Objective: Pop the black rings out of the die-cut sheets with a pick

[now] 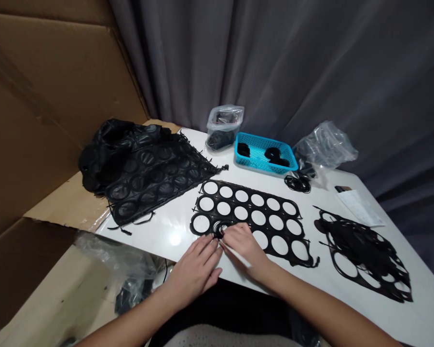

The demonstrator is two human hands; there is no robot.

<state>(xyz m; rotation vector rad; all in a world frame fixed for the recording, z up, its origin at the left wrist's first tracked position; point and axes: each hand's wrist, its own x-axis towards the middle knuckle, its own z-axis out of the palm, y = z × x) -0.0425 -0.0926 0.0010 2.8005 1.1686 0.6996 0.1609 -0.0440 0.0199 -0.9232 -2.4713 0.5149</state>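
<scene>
A small bunch of thin black rings [220, 227] sits at the front edge of the perforated black sheet [231, 203], which lies flat with rows of round holes. My left hand [198, 262] is closed at the fingertips on these rings. Close beside it, my right hand [244, 248] has its fingers curled and pressed together at the same bunch. A slim whitish strip [237, 254] runs along the right hand from the fingertips; its kind cannot be made out. The fingers hide part of the sheet's front row.
A heap of black perforated sheets [144, 173] lies at left, beside cardboard [58, 86]. Behind stand a clear bag [224, 127], a blue basket [265, 166] with black rings, and another plastic bag [327, 144]. Black scraps [365, 246] and paper [359, 207] lie right.
</scene>
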